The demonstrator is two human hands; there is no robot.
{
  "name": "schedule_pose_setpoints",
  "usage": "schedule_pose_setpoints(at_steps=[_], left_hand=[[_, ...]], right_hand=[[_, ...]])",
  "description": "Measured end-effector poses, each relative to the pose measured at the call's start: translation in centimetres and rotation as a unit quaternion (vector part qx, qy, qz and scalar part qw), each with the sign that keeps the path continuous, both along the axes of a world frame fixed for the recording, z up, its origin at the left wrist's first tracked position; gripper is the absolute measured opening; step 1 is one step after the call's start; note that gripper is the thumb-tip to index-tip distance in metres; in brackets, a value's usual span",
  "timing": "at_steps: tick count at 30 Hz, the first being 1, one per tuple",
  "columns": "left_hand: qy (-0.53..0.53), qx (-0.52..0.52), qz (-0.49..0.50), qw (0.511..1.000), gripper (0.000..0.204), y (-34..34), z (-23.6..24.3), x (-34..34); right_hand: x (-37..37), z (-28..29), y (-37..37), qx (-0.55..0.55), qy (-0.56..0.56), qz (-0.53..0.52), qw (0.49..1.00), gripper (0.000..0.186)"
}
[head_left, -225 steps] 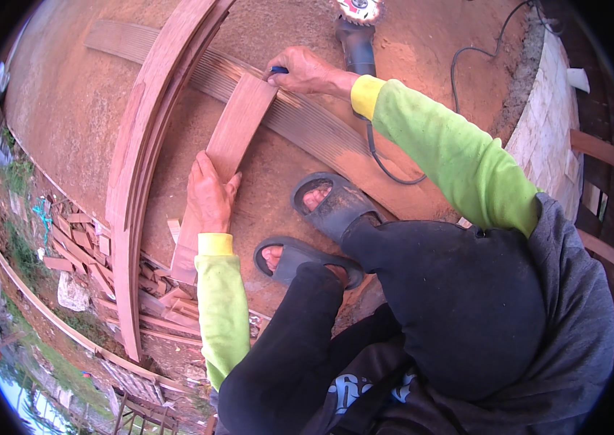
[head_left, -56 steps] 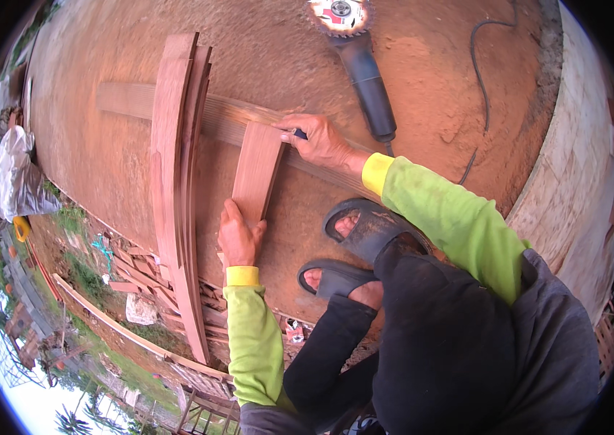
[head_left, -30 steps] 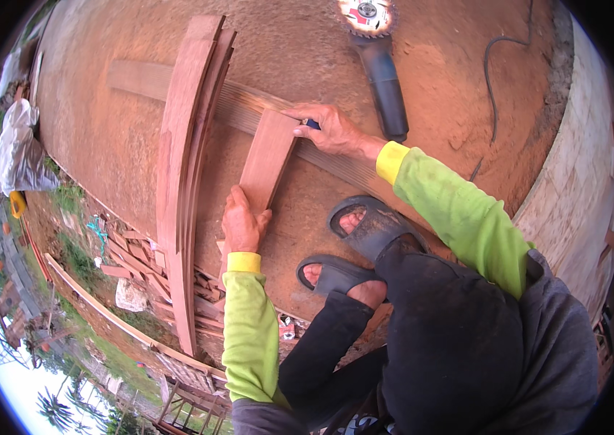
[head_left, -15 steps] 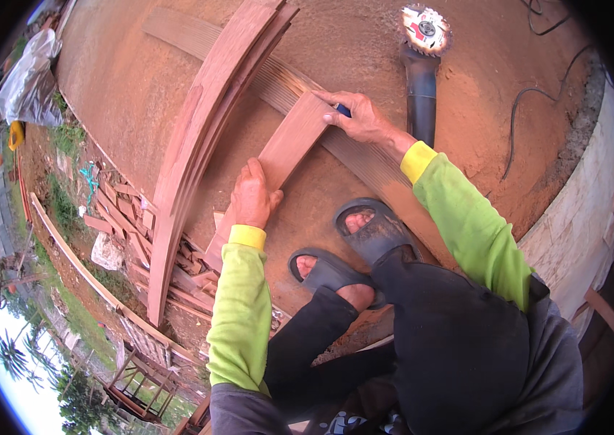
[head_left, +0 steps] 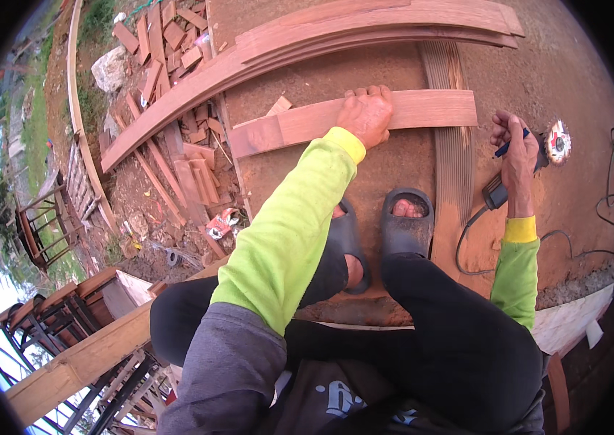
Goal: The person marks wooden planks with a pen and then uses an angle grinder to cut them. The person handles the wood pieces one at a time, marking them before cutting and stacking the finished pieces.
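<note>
Your left hand (head_left: 366, 116) clasps a flat, reddish-brown wooden plank (head_left: 300, 124) across its width, near the middle, where its right part crosses over a grooved, grey-brown wooden board (head_left: 455, 167) on the dusty, brown ground (head_left: 300, 177). Your right hand (head_left: 515, 151), just off the plank's end, pinches a slim, dark-blue pen-like tool (head_left: 502, 151). The plank looks stiff, fairly light and unlikely to slip; its long edges offer the surest hold.

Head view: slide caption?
Left hand gripping a reddish plank across a grooved board; right hand holding a slim blue tool near the angle grinder.
</note>
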State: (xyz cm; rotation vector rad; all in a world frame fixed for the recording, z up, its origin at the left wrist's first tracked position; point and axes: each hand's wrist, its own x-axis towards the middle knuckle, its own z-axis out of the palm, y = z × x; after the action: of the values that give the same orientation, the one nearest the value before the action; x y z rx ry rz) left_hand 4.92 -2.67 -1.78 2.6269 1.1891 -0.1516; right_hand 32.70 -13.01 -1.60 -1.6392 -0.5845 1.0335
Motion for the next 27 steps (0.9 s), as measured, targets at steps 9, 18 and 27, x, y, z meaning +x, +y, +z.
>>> schedule_pose_setpoints(at_steps=[9, 18, 27], left_hand=[[-0.003, 0.018, 0.038, 0.999, 0.065, -1.2, -1.0, -0.2], [-0.075, -0.034, 0.042, 0.996, 0.059, -1.2, -2.6, 0.1], [-0.050, -0.384, 0.214, 0.897, 0.037, -3.0, -2.0, -1.4]], right_hand=[[-10.6, 9.2, 11.2, 0.051, -0.308, 0.375, 0.873, 0.058], [-25.5, 6.6, 16.8, 0.047, -0.165, 0.628, 0.759, 0.032], [-31.8, 2.0, 16.0, 0.048, -0.239, 0.717, 0.653, 0.015]])
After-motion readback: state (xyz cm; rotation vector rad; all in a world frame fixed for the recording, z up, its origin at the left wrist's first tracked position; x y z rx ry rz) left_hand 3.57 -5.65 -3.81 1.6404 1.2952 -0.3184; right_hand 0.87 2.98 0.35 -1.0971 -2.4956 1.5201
